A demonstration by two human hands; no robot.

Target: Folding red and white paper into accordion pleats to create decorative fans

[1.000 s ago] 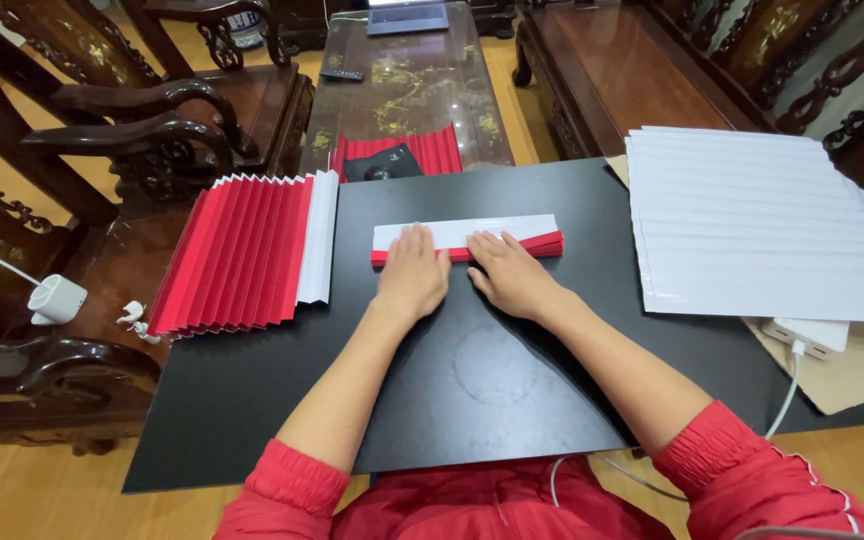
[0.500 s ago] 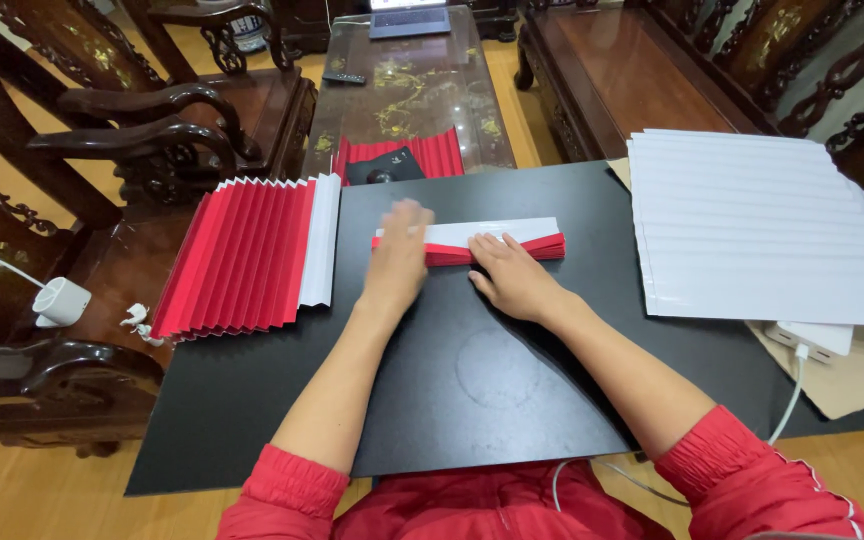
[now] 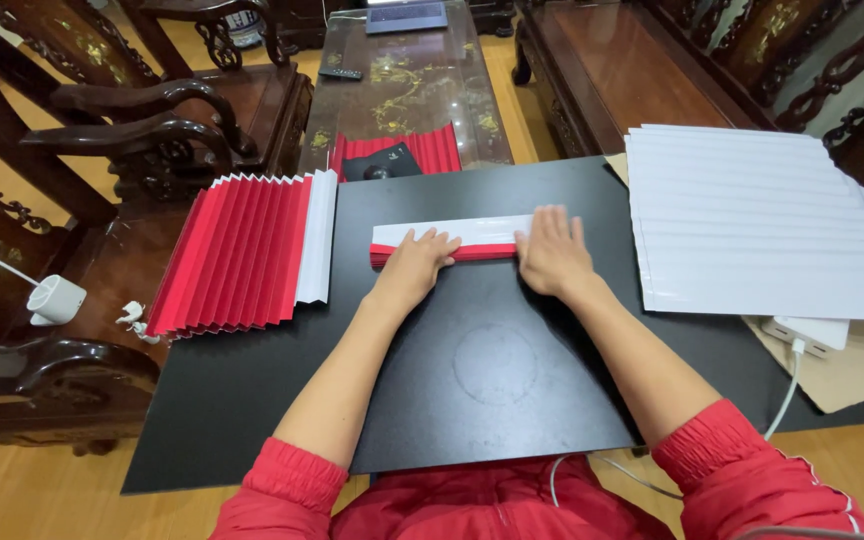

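A folded strip of red and white pleated paper (image 3: 482,232) lies across the far middle of the black board (image 3: 492,370). My left hand (image 3: 414,266) presses flat on its left part, fingers together. On its right end my right hand (image 3: 552,252) lies flat, fingers spread a little. Both palms rest on the strip and the board just in front of it.
A spread red pleated sheet with a white edge (image 3: 242,250) lies at the left. White pleated sheets (image 3: 762,225) lie at the right over brown card, by a white charger (image 3: 807,330) with cable. Another red pleated piece (image 3: 402,152) sits on the glass table. Carved wooden chairs surround.
My right hand has slid right along the strip to its end. My left hand has stayed on the left part, drawn back slightly toward me.
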